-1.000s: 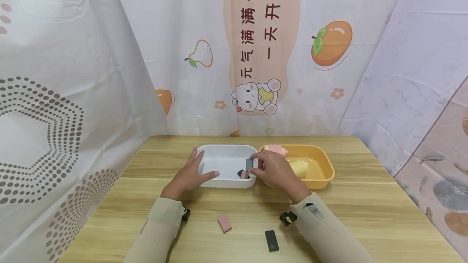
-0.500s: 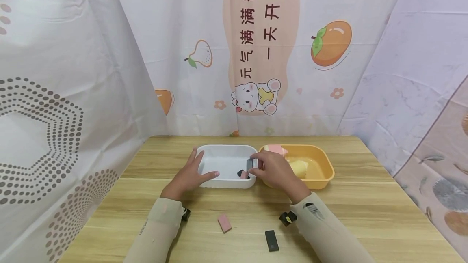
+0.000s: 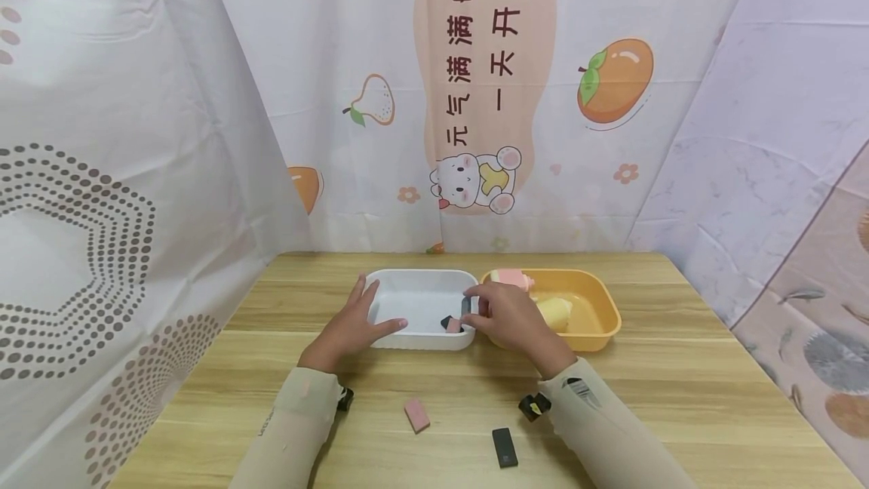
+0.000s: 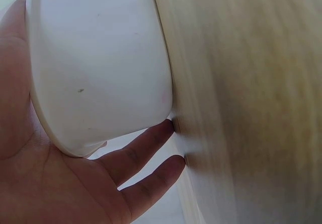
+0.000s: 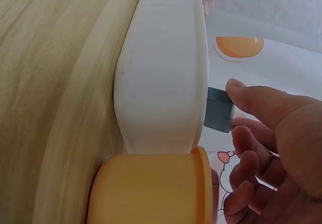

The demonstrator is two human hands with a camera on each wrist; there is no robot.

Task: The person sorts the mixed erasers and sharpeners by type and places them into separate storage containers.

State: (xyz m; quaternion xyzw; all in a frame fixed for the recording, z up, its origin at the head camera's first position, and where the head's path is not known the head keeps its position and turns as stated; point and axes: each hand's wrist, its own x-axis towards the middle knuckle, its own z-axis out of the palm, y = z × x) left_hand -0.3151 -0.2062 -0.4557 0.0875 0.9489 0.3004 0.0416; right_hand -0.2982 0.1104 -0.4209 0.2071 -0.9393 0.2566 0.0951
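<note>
A flat dark grey-blue rectangular block (image 3: 465, 306) is pinched between the thumb and fingers of my right hand (image 3: 505, 315), at the right end of a white plastic tray (image 3: 414, 340). In the right wrist view the block (image 5: 219, 109) shows partly above the tray rim. A small pink block (image 3: 453, 325) and a black block (image 3: 445, 321) lie in the tray's front right corner. My left hand (image 3: 353, 327) rests at the tray's left front corner, thumb stretched over the rim. The left wrist view shows two fingertips touching the table beside the tray wall (image 4: 100, 68).
A yellow-orange tray (image 3: 600, 308) stands against the white one, holding a pink bottle-like item (image 3: 511, 278) and a pale yellow item (image 3: 557, 314). Nearer on the wooden table (image 3: 434, 379) lie a pink block (image 3: 417, 415) and a black block (image 3: 505, 447). Printed cloth hangs behind.
The dark grey-blue block has turned in my right hand, shows a narrower side, and sits slightly further right. My left hand and the trays have stayed put.
</note>
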